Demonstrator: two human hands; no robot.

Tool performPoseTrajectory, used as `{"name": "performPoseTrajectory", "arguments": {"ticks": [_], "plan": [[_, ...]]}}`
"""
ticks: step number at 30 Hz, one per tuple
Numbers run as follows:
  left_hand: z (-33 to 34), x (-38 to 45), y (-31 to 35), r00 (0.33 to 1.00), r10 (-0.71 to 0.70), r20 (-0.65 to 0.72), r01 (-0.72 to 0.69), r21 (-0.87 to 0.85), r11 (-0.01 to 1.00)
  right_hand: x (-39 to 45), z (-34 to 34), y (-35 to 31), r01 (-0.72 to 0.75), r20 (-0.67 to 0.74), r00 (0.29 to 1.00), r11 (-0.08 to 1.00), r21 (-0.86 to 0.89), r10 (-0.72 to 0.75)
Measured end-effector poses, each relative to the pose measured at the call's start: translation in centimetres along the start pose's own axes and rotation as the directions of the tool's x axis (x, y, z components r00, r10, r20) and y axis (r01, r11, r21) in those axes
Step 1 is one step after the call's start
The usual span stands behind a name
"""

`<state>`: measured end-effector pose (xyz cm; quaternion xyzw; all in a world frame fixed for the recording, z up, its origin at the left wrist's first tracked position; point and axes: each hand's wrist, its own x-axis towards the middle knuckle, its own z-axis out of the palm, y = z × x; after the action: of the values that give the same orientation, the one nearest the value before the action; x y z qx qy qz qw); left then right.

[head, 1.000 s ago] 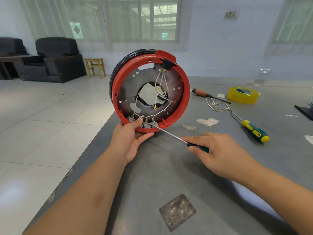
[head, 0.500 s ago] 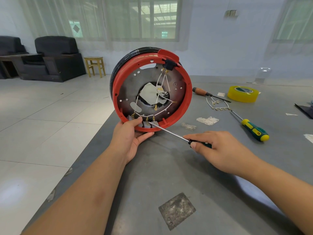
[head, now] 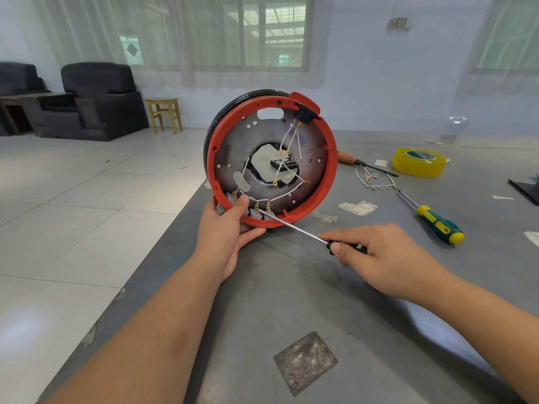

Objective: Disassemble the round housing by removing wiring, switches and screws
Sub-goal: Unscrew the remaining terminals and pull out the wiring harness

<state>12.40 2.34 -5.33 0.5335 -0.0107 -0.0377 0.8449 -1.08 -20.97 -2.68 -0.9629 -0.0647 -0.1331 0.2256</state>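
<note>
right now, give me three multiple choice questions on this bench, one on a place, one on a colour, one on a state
1. Where does the tip of the screwdriver held in the right hand sit?
A. at the terminals near the housing's lower rim
B. in the central opening
C. on the tape roll

2. What colour is the tape roll?
A. blue
B. yellow
C. white

3. How does the round housing stand?
A. flat on the table
B. on edge, steadied by the left hand
C. lifted clear of the table

Answers: 1 A, the shaft ends at the brass terminals by the bottom rim. 2 B, it is plainly yellow. 3 B, its open face points at the camera and the fingers hold its lower rim.
</note>
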Motion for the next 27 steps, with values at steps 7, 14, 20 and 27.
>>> {"name": "performPoseTrajectory", "arguments": {"ticks": [7, 14, 20, 27], "plan": [[0.0, -0.2, 0.0, 1.000, 0.020, 0.007, -0.020, -0.019, 1.000, -0.5, -0.9, -1.0, 0.094, -0.029, 0.994, 0.961, -0.258, -0.104], [0.0, -0.3, 0.0, 0.999, 0.036, -0.001, -0.036, -0.016, 0.999, -0.1, -1.0, -0.8, -0.031, -0.041, 0.999, 0.999, 0.009, 0.031], [0.0, -0.3, 0.0, 0.999, 0.034, 0.005, -0.034, -0.005, 0.999, -0.1, -1.4, -0.8, -0.097, 0.020, 0.995, 0.984, 0.148, 0.095], [0.0, -0.4, 0.0, 0.999, 0.037, 0.038, -0.037, 0.015, 0.999, 0.0, -1.5, -0.6, -0.104, 0.060, 0.994, 0.983, 0.153, 0.095]]}}
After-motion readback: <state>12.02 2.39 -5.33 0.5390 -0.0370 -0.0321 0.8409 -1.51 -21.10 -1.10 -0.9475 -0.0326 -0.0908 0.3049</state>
